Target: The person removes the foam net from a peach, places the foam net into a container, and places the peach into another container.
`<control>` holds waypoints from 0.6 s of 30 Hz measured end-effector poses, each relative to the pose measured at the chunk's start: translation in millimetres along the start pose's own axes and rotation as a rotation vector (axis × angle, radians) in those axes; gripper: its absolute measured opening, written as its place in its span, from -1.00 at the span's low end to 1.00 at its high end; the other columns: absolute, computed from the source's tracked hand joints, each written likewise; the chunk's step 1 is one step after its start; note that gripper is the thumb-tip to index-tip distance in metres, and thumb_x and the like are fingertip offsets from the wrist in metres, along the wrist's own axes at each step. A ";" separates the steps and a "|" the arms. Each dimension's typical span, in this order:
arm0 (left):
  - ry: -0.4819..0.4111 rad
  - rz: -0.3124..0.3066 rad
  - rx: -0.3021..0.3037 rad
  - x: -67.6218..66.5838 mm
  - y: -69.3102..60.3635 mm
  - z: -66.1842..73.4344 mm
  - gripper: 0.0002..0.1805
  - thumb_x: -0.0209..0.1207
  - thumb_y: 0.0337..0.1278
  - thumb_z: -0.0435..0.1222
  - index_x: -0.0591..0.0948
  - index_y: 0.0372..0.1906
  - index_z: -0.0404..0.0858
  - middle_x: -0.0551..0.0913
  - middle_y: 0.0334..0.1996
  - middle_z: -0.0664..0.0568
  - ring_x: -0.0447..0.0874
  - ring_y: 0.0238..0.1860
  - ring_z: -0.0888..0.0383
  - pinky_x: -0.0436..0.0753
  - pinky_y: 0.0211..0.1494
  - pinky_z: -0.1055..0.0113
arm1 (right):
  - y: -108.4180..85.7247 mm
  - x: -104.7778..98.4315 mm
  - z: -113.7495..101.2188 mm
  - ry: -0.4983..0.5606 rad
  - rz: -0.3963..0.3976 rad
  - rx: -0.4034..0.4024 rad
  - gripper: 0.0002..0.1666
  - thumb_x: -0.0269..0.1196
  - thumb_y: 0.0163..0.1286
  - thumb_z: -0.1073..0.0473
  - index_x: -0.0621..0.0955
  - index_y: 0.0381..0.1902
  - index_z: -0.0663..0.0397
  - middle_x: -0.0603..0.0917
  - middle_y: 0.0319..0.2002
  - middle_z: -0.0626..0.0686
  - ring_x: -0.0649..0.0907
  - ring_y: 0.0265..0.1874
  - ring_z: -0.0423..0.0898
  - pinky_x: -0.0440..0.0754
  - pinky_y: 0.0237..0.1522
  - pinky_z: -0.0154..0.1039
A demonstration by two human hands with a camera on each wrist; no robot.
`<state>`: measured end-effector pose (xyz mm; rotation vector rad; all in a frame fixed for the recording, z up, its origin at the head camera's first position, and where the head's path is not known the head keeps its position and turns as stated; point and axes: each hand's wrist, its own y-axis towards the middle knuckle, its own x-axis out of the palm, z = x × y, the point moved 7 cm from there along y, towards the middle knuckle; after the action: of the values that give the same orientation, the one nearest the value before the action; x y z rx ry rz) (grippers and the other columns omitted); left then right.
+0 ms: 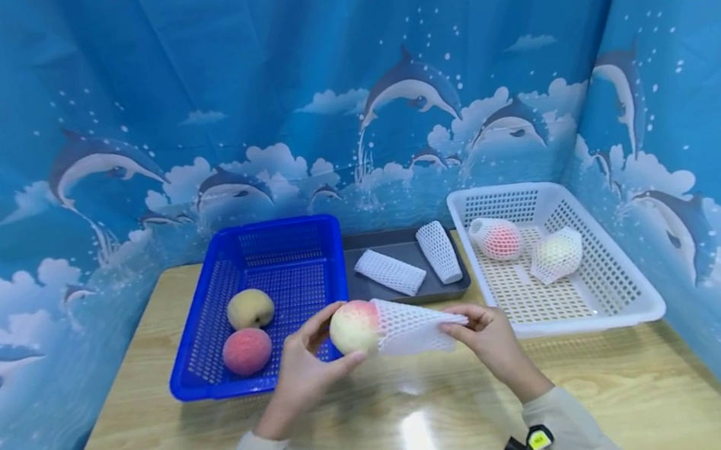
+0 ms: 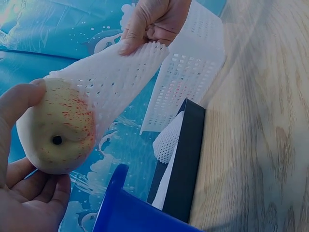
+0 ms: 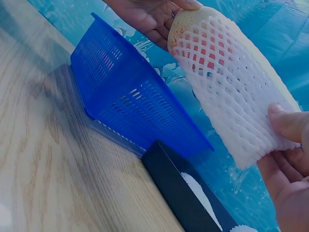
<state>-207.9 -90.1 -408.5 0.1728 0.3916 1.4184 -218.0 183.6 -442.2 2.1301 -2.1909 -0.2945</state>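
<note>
In the head view a pale yellow and red peach [image 1: 353,327] is held up over the table's middle. My left hand [image 1: 310,370] grips its left side between thumb and fingers. A white foam net sleeve [image 1: 409,326] covers the peach's right part, and its loose end stretches away to the right. That end is pinched by my right hand [image 1: 489,338]. The left wrist view shows the bare end of the peach [image 2: 57,137] with a dark pit in it. In the right wrist view the net [image 3: 217,77] spreads over the reddish side.
The blue basket [image 1: 335,290] at left holds a yellow fruit [image 1: 251,309] and a red peach [image 1: 247,351]. A dark tray [image 1: 359,291] carries two flat foam nets [image 1: 391,272]. Two netted fruits [image 1: 499,239] lie in the white basket [image 1: 617,281] at right. A dolphin curtain [image 1: 311,70] stands behind.
</note>
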 end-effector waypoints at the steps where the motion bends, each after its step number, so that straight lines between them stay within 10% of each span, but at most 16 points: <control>1: 0.000 0.007 0.006 -1.6 0.3 0.4 -0.22 0.53 -0.35 -0.41 0.52 0.19 -0.34 0.60 0.11 -0.15 0.57 0.09 0.02 0.58 0.17 0.32 | 0.2 -0.1 0.5 0.001 0.001 0.002 -0.75 0.37 0.12 0.42 0.65 -0.21 0.43 0.72 -0.40 -0.22 0.63 -0.50 -0.31 0.62 -0.44 -0.47; 18: 0.117 0.071 -0.210 -37.3 5.6 -11.7 -0.14 0.51 -0.22 -0.20 0.41 0.30 -0.23 0.45 0.26 -0.09 0.44 0.26 0.01 0.44 0.31 0.27 | 11.3 -7.1 21.8 0.028 0.208 0.174 -0.63 0.37 0.19 0.30 0.62 -0.07 0.40 0.71 -0.37 -0.17 0.65 -0.40 -0.29 0.66 -0.28 -0.44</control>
<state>-221.1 -127.2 -411.3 -0.0682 0.3323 1.5342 -232.9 192.7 -460.9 1.9461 -2.4777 -0.0627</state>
